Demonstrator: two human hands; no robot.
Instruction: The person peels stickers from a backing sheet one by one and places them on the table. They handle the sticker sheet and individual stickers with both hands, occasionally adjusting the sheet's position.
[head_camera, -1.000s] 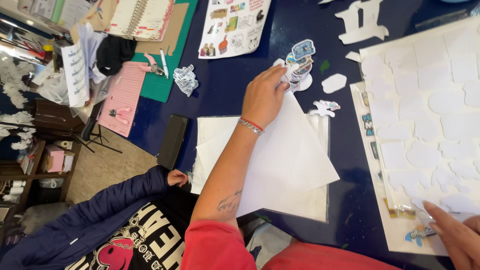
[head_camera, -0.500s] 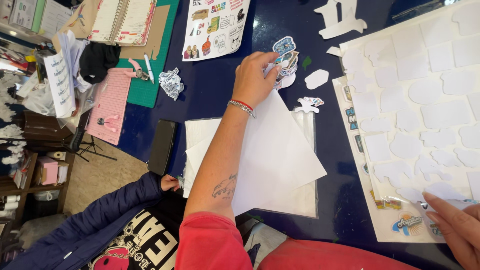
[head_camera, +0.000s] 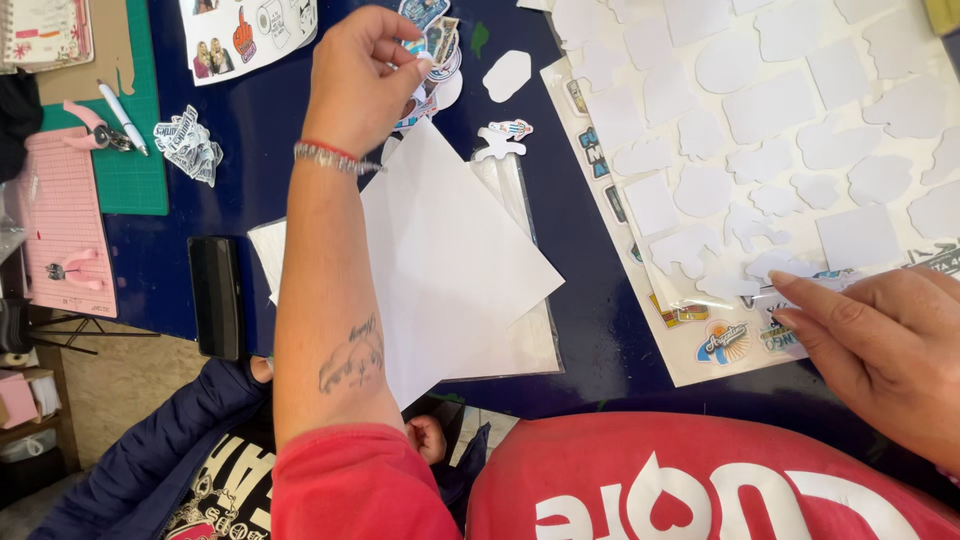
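My left hand (head_camera: 362, 75) reaches across the dark blue table (head_camera: 590, 330), its fingertips pinched on a small cut-out sticker (head_camera: 418, 62) at a pile of stickers (head_camera: 435, 40). My left forearm lies over a stack of white paper sheets (head_camera: 455, 250). My right hand (head_camera: 880, 345) rests flat at the lower right, fingers pressing on the lower edge of a large sticker sheet (head_camera: 760, 120) whose white backing shows many empty cut-out shapes. A few printed stickers (head_camera: 722, 342) remain along that edge.
A black phone (head_camera: 215, 297) lies left of the papers. Further left are a green cutting mat (head_camera: 130, 150) with a white pen (head_camera: 122, 116), a pink board (head_camera: 62, 235), a loose sticker bundle (head_camera: 186, 145) and a printed sheet (head_camera: 250, 35). A person in a dark jacket (head_camera: 150, 470) sits below.
The view has moved closer and shifted. My left hand stays at the sticker pile, now pinching one. My right hand has slid up onto the sticker sheet's lower edge.
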